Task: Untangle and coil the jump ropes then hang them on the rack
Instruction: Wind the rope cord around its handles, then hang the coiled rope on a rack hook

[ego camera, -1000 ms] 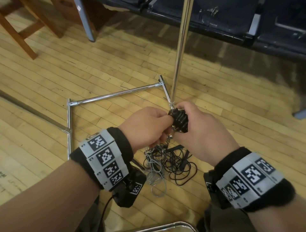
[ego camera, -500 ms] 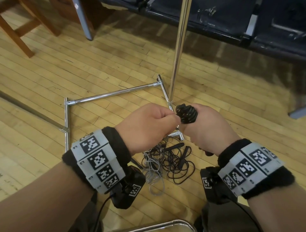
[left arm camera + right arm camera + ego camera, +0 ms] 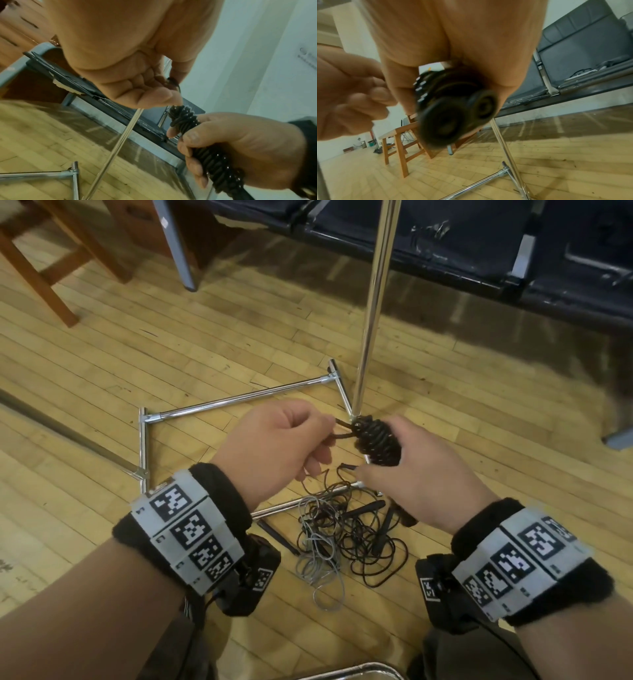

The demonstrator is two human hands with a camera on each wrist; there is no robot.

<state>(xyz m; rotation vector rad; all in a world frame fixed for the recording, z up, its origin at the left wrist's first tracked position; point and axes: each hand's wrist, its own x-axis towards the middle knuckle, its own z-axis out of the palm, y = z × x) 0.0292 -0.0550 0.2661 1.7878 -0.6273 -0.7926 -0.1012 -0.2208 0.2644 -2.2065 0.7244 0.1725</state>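
Note:
My right hand (image 3: 394, 460) grips a black jump rope (image 3: 375, 440) whose cord is wound in a tight coil round its two handles; the handle ends (image 3: 453, 116) face the right wrist camera. My left hand (image 3: 308, 440) pinches the loose end of that cord (image 3: 173, 82) just left of the coil. On the floor below lies a tangle of black rope (image 3: 363, 539) and grey rope (image 3: 318, 570) with handles in it. The chrome rack (image 3: 371, 309) stands right behind my hands, its base bars on the floor.
A dark bench (image 3: 479, 244) runs along the back. A wooden table leg (image 3: 37, 268) and a grey metal leg (image 3: 178, 251) stand at the far left. A chrome rim (image 3: 356, 671) shows at the bottom edge.
The coil has tilted over in my right hand. My left hand has drawn a short way left with the cord end, so a small gap shows between the hands.

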